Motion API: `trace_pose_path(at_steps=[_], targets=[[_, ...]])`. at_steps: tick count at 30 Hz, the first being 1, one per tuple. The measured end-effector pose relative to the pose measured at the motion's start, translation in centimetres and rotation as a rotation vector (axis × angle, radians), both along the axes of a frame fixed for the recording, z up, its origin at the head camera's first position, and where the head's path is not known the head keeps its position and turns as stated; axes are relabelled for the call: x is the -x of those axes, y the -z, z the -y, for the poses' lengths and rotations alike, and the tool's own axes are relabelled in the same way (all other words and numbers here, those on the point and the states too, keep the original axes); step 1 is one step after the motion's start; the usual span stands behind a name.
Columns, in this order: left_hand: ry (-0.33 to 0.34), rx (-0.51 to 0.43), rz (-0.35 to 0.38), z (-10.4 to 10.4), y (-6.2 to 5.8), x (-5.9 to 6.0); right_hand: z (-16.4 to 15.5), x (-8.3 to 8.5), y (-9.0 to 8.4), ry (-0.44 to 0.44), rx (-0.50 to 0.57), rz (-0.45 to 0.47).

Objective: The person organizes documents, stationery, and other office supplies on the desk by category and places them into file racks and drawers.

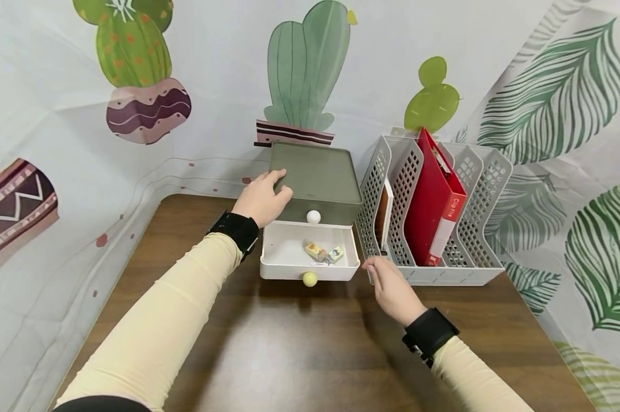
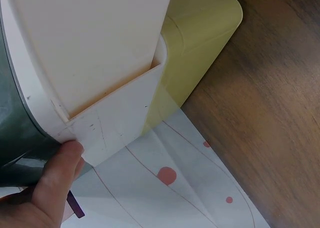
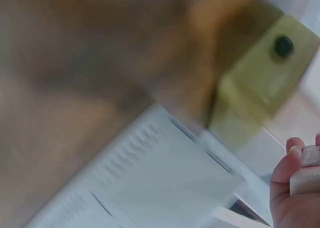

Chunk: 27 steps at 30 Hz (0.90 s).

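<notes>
A small drawer unit with a green top (image 1: 317, 177) stands at the back of the wooden table (image 1: 299, 343). Its lower white drawer (image 1: 289, 252) with a yellow knob (image 1: 310, 278) is pulled out and holds a small yellow item (image 1: 316, 251) and a green one (image 1: 336, 253). My left hand (image 1: 261, 199) grips the unit's top left corner; in the left wrist view its thumb (image 2: 57, 180) presses the white side wall (image 2: 115, 123). My right hand (image 1: 389, 286) hovers just right of the drawer's front and pinches a small pale block (image 3: 306, 180).
A grey perforated file rack (image 1: 475, 189) with a red clip file (image 1: 433, 200) stands right of the unit, close to my right hand. A cactus-print cloth (image 1: 135, 143) hangs behind and at the left. The right wrist view is heavily blurred.
</notes>
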State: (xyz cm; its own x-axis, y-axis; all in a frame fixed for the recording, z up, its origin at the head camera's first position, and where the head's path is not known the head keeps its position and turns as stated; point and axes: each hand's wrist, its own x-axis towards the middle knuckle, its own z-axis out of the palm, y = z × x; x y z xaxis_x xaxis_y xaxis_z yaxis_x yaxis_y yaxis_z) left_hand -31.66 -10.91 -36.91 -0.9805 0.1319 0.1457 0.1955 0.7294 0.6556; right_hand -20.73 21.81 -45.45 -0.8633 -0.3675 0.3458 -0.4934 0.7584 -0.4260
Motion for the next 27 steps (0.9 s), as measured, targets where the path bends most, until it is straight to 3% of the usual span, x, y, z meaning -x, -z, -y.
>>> trace_pose_path(at_steps=[6,12,19,27], targets=[[0.006,0.006,-0.005,-0.3,-0.2,0.1,0.2,1.5,-3.3,-0.042,-0.059,-0.099],[0.002,-0.003,-0.012,-0.3,0.2,0.2,2.7,3.1,-5.4,-0.125,-0.154,-0.207],[-0.005,-0.007,-0.012,-0.1,0.0,0.1,5.5,4.3,-6.0,-0.224,-0.239,-0.236],[-0.007,0.001,0.002,0.0,0.2,0.1,6.4,4.9,-5.3,-0.265,-0.271,-0.258]])
